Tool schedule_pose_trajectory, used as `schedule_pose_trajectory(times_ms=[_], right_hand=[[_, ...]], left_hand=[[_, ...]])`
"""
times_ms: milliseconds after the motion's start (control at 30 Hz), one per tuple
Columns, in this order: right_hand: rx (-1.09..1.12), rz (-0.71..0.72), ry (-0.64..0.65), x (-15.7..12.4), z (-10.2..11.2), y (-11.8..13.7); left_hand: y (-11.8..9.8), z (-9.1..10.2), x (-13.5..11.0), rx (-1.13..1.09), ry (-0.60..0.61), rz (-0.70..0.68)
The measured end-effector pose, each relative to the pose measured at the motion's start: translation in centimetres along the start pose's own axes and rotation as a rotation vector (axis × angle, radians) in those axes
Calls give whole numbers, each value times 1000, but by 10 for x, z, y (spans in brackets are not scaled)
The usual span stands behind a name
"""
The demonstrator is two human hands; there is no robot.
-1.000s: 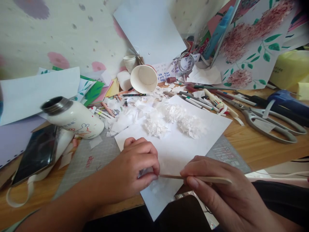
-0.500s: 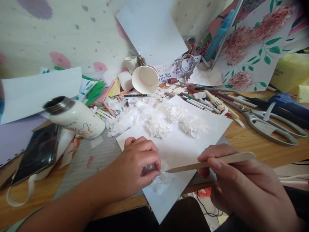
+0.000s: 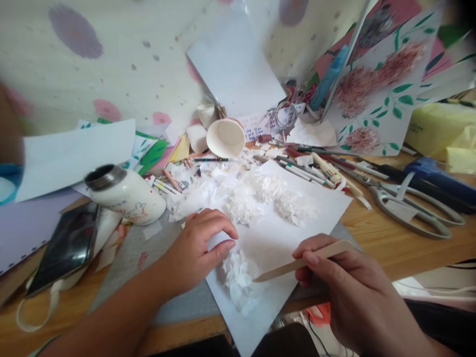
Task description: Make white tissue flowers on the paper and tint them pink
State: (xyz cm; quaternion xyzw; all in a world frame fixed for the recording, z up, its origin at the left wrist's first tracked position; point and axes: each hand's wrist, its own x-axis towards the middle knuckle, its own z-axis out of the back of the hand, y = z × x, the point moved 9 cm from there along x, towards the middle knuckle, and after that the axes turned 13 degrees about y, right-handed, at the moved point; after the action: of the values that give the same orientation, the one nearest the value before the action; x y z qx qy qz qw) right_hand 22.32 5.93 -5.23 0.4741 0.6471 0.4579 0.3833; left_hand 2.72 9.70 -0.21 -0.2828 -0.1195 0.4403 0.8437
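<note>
My right hand (image 3: 345, 277) grips a flat wooden stick (image 3: 275, 271) with a pointed end. Its tip touches or nearly touches the edge of a cluster of white paper petals (image 3: 238, 277) near the front corner of a white sheet (image 3: 275, 238). Just above that cluster is my left hand (image 3: 204, 243), thumb and forefinger brought together in a pinch; anything between them is too small to make out. Fuller crumpled-paper clusters (image 3: 243, 206) sit farther back on the sheet. Behind them and to the left lies a heap of white paper scraps (image 3: 201, 191).
A white bottle (image 3: 130, 198) without a lid and a phone (image 3: 67, 248) are at left. Pens (image 3: 297, 171) and large scissors (image 3: 409, 203) lie at right. A paper cup (image 3: 226, 138) rests on its side behind. The sheet overhangs the front table edge.
My left hand has lifted off the near petal cluster and moved slightly up and left, uncovering it. The stick's tip has shifted down to the cluster's right edge. The camera view has tilted up slightly.
</note>
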Motion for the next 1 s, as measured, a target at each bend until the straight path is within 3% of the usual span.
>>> schedule_pose_trajectory(times_ms=[133, 300, 433, 567, 700, 833, 1000], right_hand=[[17, -1, -74, 1, 3, 6], [31, 76, -89, -1, 10, 21], [-25, 137, -101, -7, 22, 30], [-44, 185, -94, -9, 29, 32], [1, 218, -75, -9, 29, 35], [34, 145, -105, -11, 26, 33], [-18, 164, -107, -11, 26, 29]], left_hand=[[23, 37, 9, 83, -195, 160], [34, 59, 44, 290, -218, 249], [36, 49, 69, 411, -107, 233], [27, 32, 75, 491, -19, 148], [25, 29, 74, 523, -59, 133], [25, 34, 70, 503, -114, 134], [15, 38, 45, 432, -147, 113]])
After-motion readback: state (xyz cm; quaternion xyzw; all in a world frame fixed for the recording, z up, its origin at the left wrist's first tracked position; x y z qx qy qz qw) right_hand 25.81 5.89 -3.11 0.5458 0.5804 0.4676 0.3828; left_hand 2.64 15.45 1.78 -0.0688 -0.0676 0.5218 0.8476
